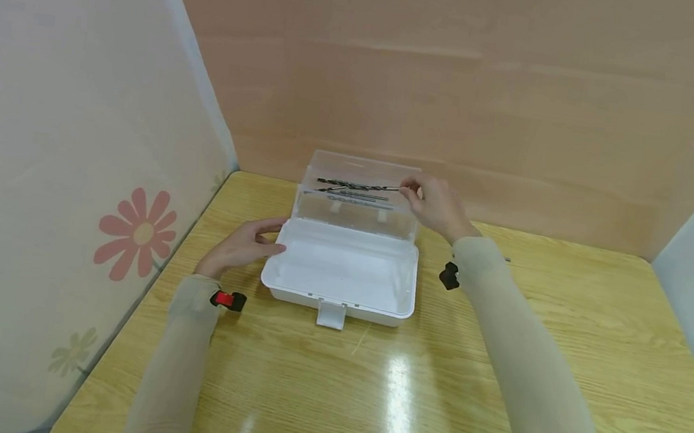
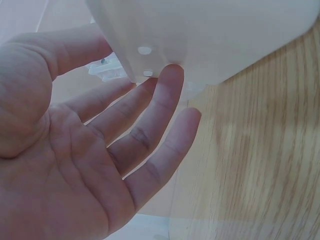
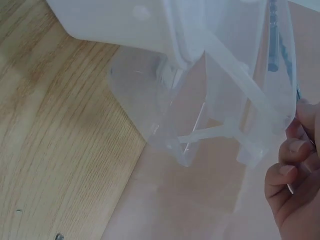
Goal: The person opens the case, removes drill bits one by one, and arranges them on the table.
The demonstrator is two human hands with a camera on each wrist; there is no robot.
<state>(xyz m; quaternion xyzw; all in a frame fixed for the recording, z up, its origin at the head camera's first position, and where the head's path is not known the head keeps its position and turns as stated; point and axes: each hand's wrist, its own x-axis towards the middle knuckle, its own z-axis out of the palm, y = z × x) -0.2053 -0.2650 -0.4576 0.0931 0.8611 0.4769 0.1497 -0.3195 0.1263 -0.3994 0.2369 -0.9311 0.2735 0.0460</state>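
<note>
A white plastic toolbox [image 1: 340, 264] stands on the table with its translucent upper part [image 1: 356, 219] folded back. My left hand [image 1: 246, 243] holds the box's left end, thumb over the rim and fingers against the outer wall; in the left wrist view those fingers [image 2: 170, 90] touch the white wall. Over the raised upper part, my right hand [image 1: 435, 203] pinches a drill bit [image 1: 384, 188] by its right end. Several other drill bits [image 1: 359, 195] lie in that upper part. In the right wrist view the pinching fingers [image 3: 282, 170] are beside the translucent edge.
The box's latch [image 1: 331, 315] hangs at its front. A small metal piece [image 1: 507, 259] shows on the wooden table [image 1: 296, 387] beyond my right forearm. A peach cloth [image 1: 470, 101] hangs behind, and a flowered white panel [image 1: 66, 133] borders the left side.
</note>
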